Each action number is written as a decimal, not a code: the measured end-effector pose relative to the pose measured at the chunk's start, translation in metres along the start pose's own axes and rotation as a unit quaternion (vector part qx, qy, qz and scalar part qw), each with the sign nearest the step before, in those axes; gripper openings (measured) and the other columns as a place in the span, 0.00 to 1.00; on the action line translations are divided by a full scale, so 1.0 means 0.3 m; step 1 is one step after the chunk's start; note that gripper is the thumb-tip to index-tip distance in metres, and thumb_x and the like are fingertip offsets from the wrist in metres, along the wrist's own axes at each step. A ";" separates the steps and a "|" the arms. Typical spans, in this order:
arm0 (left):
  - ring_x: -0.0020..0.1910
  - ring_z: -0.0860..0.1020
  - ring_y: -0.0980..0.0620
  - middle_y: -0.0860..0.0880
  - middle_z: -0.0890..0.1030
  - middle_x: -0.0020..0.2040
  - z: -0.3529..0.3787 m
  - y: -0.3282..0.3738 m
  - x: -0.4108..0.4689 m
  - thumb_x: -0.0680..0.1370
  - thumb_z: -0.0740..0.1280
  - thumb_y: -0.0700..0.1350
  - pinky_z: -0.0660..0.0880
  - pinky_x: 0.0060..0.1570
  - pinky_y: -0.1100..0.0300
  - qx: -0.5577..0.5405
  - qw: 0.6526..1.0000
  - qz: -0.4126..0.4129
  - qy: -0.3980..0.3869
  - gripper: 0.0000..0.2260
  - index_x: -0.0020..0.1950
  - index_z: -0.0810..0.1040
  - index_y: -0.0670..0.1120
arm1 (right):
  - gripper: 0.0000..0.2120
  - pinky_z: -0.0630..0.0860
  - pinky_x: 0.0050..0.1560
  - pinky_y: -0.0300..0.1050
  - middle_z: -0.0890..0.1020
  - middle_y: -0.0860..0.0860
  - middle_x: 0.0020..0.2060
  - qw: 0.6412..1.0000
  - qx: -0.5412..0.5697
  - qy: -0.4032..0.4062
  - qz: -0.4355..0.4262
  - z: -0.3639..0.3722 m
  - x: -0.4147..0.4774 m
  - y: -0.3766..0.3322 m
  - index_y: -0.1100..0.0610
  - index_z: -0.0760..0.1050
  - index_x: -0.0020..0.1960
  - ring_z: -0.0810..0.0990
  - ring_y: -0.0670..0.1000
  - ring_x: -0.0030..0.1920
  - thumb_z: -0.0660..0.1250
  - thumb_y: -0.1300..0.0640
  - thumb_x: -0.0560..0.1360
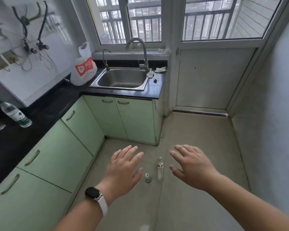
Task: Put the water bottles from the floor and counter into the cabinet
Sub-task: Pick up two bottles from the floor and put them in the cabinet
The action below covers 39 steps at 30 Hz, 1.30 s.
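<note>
Bottles: two on floor (190,130), green-cap (147,178) and red-label (160,168), none grasped; left hand (123,170) and right hand (193,167) grips spread above. Next: reach down, grasp; cabinet doors (57,157) shut.

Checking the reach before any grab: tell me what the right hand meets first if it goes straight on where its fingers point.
Probably the red-labelled bottle on the floor, just left of the right hand; depth is unclear.
</note>
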<state>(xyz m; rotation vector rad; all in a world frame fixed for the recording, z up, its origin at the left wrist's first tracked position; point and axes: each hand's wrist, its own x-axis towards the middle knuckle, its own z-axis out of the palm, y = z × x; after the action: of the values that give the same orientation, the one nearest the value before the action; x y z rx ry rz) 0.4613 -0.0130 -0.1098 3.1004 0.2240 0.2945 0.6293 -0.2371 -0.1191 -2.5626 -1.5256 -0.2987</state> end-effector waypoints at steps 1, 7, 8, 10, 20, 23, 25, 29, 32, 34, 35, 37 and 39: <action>0.66 0.74 0.45 0.46 0.79 0.65 0.004 0.006 0.012 0.74 0.62 0.56 0.64 0.65 0.50 0.002 1.000 -0.005 -0.008 0.21 0.64 0.78 0.49 | 0.24 0.78 0.55 0.52 0.81 0.53 0.57 1.000 0.007 0.000 -0.001 0.006 0.010 0.019 0.53 0.79 0.59 0.80 0.57 0.56 0.59 0.39 0.73; 0.65 0.77 0.43 0.45 0.80 0.65 0.043 0.000 0.110 0.74 0.62 0.56 0.65 0.64 0.49 0.009 1.000 -0.026 -0.014 0.21 0.63 0.81 0.49 | 0.24 0.78 0.55 0.51 0.82 0.54 0.57 0.999 0.028 -0.001 -0.019 0.061 0.094 0.102 0.53 0.79 0.59 0.80 0.57 0.56 0.59 0.39 0.73; 0.65 0.77 0.43 0.45 0.80 0.65 0.056 -0.006 0.124 0.74 0.62 0.56 0.65 0.64 0.49 0.008 1.000 -0.027 -0.011 0.21 0.63 0.81 0.49 | 0.24 0.78 0.55 0.50 0.82 0.54 0.57 0.999 0.031 -0.002 -0.022 0.074 0.108 0.108 0.53 0.79 0.59 0.80 0.56 0.56 0.59 0.39 0.73; 0.65 0.77 0.43 0.46 0.80 0.65 0.084 -0.022 0.155 0.74 0.62 0.56 0.65 0.64 0.49 0.006 0.999 -0.033 -0.011 0.21 0.63 0.80 0.49 | 0.24 0.77 0.55 0.50 0.81 0.53 0.56 0.999 0.036 -0.009 -0.028 0.102 0.141 0.120 0.53 0.79 0.60 0.80 0.56 0.56 0.60 0.39 0.73; 0.64 0.78 0.43 0.45 0.80 0.63 0.208 -0.178 0.357 0.74 0.61 0.55 0.66 0.63 0.49 -0.051 0.995 -0.080 -0.020 0.22 0.62 0.81 0.48 | 0.25 0.77 0.56 0.49 0.81 0.52 0.57 0.996 -0.006 -0.063 -0.062 0.161 0.403 0.200 0.52 0.79 0.59 0.80 0.55 0.56 0.57 0.38 0.74; 0.64 0.78 0.44 0.46 0.80 0.63 0.230 -0.232 0.404 0.73 0.60 0.56 0.73 0.62 0.47 -0.068 0.993 -0.093 -0.025 0.22 0.62 0.81 0.49 | 0.25 0.76 0.56 0.50 0.81 0.52 0.57 0.995 -0.014 -0.072 -0.070 0.177 0.492 0.209 0.52 0.79 0.60 0.80 0.56 0.57 0.57 0.38 0.74; 0.63 0.78 0.44 0.46 0.81 0.63 0.244 -0.268 0.431 0.73 0.60 0.56 0.75 0.61 0.45 -0.070 0.993 -0.087 -0.035 0.22 0.62 0.81 0.49 | 0.25 0.77 0.55 0.51 0.81 0.53 0.57 0.995 -0.017 -0.069 -0.070 0.186 0.550 0.205 0.52 0.79 0.60 0.80 0.56 0.56 0.57 0.38 0.74; 0.63 0.79 0.44 0.46 0.81 0.62 0.271 -0.339 0.477 0.73 0.60 0.55 0.75 0.60 0.44 -0.065 0.993 -0.092 -0.037 0.22 0.62 0.81 0.49 | 0.25 0.77 0.56 0.51 0.81 0.53 0.58 0.994 -0.009 -0.078 -0.071 0.203 0.640 0.204 0.52 0.78 0.60 0.79 0.57 0.57 0.58 0.38 0.73; 0.63 0.78 0.44 0.46 0.81 0.63 0.266 -0.371 0.494 0.73 0.60 0.56 0.74 0.61 0.44 -0.067 0.990 -0.115 -0.036 0.22 0.62 0.81 0.49 | 0.26 0.76 0.57 0.51 0.80 0.53 0.59 0.992 -0.014 -0.100 -0.075 0.222 0.688 0.211 0.52 0.78 0.61 0.79 0.57 0.58 0.57 0.38 0.74; 0.63 0.78 0.43 0.46 0.81 0.63 0.283 -0.391 0.506 0.73 0.60 0.56 0.74 0.61 0.44 -0.066 0.989 -0.129 -0.033 0.22 0.62 0.81 0.48 | 0.26 0.76 0.57 0.51 0.80 0.53 0.59 0.989 -0.009 -0.121 -0.085 0.243 0.727 0.221 0.52 0.77 0.62 0.78 0.57 0.59 0.57 0.37 0.74; 0.63 0.78 0.43 0.45 0.81 0.63 0.296 -0.399 0.505 0.73 0.60 0.56 0.74 0.61 0.43 -0.067 0.988 -0.136 -0.035 0.22 0.62 0.81 0.48 | 0.26 0.75 0.58 0.51 0.79 0.53 0.60 0.987 -0.003 -0.133 -0.086 0.255 0.747 0.223 0.52 0.77 0.63 0.78 0.57 0.60 0.57 0.37 0.74; 0.63 0.78 0.43 0.45 0.81 0.63 0.326 -0.415 0.499 0.73 0.59 0.56 0.73 0.62 0.43 -0.068 0.984 -0.158 -0.044 0.23 0.62 0.81 0.48 | 0.27 0.74 0.58 0.51 0.79 0.53 0.61 0.985 0.004 -0.151 -0.087 0.283 0.783 0.224 0.52 0.76 0.64 0.77 0.57 0.61 0.57 0.37 0.74; 0.63 0.78 0.42 0.45 0.81 0.63 0.350 -0.427 0.498 0.74 0.59 0.56 0.73 0.61 0.42 -0.066 0.978 -0.191 -0.047 0.23 0.63 0.81 0.48 | 0.27 0.75 0.58 0.51 0.79 0.53 0.61 0.981 0.009 -0.163 -0.104 0.326 0.817 0.237 0.52 0.77 0.63 0.77 0.57 0.60 0.57 0.37 0.74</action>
<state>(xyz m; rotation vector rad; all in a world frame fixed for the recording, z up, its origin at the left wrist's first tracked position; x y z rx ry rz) 0.6082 0.1348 -0.1893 2.8478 0.7497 0.1425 0.8152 -0.0402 -0.1559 -2.5346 -1.9015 0.1227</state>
